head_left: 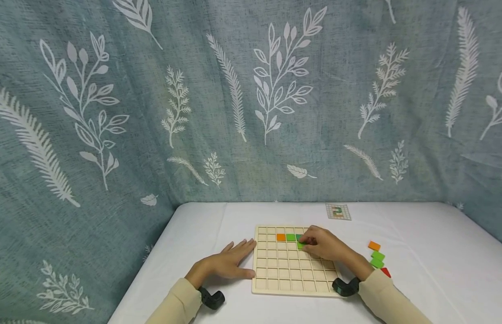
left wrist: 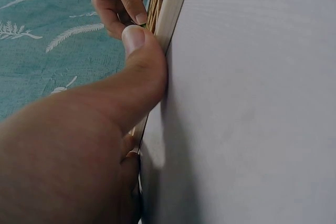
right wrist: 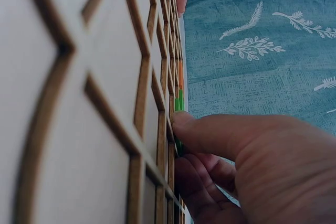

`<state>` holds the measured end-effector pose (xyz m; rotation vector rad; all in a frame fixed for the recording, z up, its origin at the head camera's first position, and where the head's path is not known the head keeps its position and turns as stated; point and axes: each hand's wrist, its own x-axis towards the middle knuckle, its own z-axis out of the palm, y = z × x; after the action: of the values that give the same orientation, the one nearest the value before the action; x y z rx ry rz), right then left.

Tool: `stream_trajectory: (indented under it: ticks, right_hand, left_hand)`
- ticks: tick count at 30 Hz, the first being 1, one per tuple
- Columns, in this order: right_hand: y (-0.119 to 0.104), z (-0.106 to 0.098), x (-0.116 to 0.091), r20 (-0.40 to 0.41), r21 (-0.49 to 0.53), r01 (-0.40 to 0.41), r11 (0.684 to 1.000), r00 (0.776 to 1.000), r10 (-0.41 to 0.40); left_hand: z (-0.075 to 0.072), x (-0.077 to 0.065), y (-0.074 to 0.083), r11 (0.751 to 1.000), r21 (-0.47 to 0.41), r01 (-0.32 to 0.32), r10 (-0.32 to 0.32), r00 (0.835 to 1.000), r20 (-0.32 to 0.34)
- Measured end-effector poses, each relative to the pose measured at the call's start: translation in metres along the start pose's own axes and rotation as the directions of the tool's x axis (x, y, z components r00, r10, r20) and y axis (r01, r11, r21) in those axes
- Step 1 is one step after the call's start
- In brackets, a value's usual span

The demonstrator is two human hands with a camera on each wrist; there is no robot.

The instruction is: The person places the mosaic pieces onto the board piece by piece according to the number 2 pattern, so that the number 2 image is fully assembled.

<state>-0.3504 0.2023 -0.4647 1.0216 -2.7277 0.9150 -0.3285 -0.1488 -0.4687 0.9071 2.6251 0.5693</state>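
Observation:
A light wooden grid board point(head_left: 273, 272) lies on the white table. My left hand point(head_left: 230, 262) rests palm down beside it with fingers spread, the fingertips and thumb at its left edge. Near the board's top, my right hand point(head_left: 324, 244) pinches a green tile point(head_left: 301, 246) between thumb and fingers, low over a square in the second row from the top tiles' row. Above that tile sit an orange tile point(head_left: 281, 237), a bright green tile point(head_left: 290, 237) and a darker green tile point(head_left: 298, 236), side by side. In the right wrist view my thumb point(right wrist: 185, 121) partly hides the pinched tile.
Right of the board lie a loose orange tile point(head_left: 374, 245), two green tiles point(head_left: 378, 255) and a red tile point(head_left: 386, 272), partly behind the right sleeve. A small pattern card point(head_left: 338, 212) lies behind the board. A leaf-print curtain point(head_left: 251, 171) stands behind the table.

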Motion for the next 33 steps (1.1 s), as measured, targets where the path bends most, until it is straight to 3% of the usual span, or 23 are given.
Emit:
stream_trajectory:
  ticks: [8,16,21,33]
  right_hand:
    - [-0.003,-0.001,-0.002,-0.016,0.019,-0.012,1.000,1.000,0.013]
    - [-0.007,-0.008,-0.004,0.021,0.135,-0.146,0.980,0.989,0.145]
    - [-0.011,-0.017,-0.005,0.033,0.201,-0.168,0.965,0.986,0.164]
    - [-0.020,-0.055,-0.032,0.011,0.110,-0.201,0.973,0.980,0.201]
  left_hand:
    - [0.000,0.001,0.000,1.000,0.001,-0.003,0.003,1.000,0.002]
    - [0.000,0.000,0.002,1.000,-0.005,-0.003,0.003,1.000,0.002]
    - [0.001,-0.001,0.002,1.000,-0.015,-0.005,0.005,1.000,0.010]
    - [-0.002,-0.001,0.003,1.000,-0.029,-0.007,0.007,1.000,0.004]
